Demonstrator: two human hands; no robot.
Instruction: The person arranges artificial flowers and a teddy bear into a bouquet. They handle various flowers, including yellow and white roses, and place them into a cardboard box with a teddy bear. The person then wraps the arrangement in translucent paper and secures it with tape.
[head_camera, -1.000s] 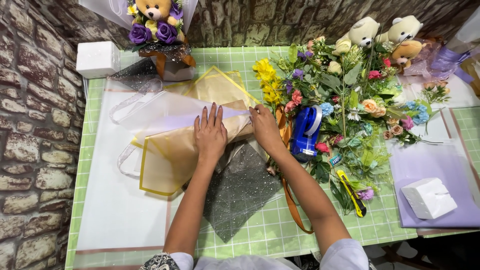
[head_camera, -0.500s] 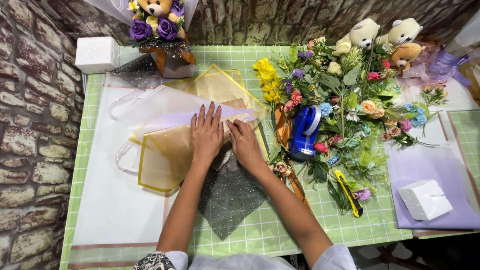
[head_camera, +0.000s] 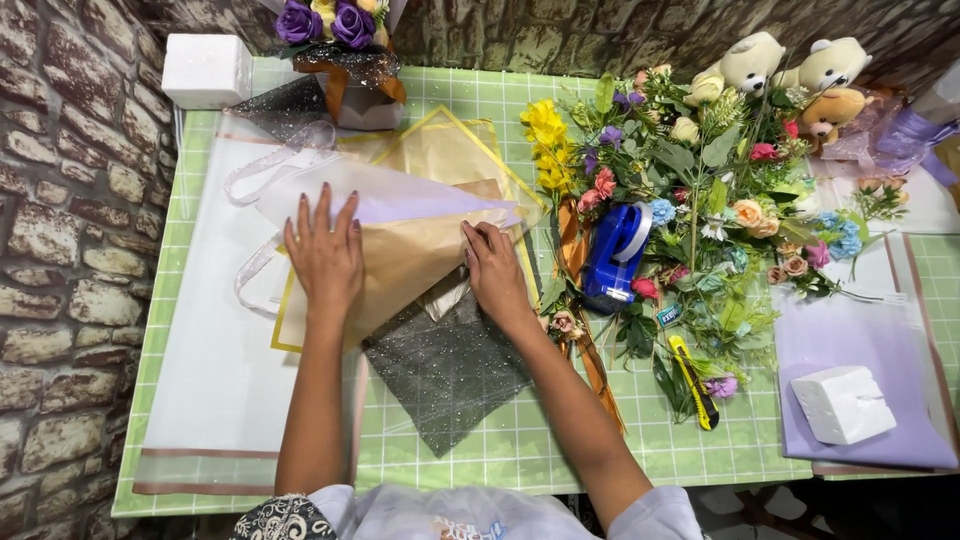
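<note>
Folded tan wrapping paper (head_camera: 420, 255) lies mid-table on the green grid mat (head_camera: 500, 450), over a dark glittery mesh sheet (head_camera: 445, 365). The left hand (head_camera: 325, 255), now shifted further left, presses flat and open; the right hand (head_camera: 495, 270) apparently pinches the fold, suggesting a crease being smoothed. Flowers (head_camera: 700, 190) and a blue tape dispenser (head_camera: 612, 255) lie beside.
</note>
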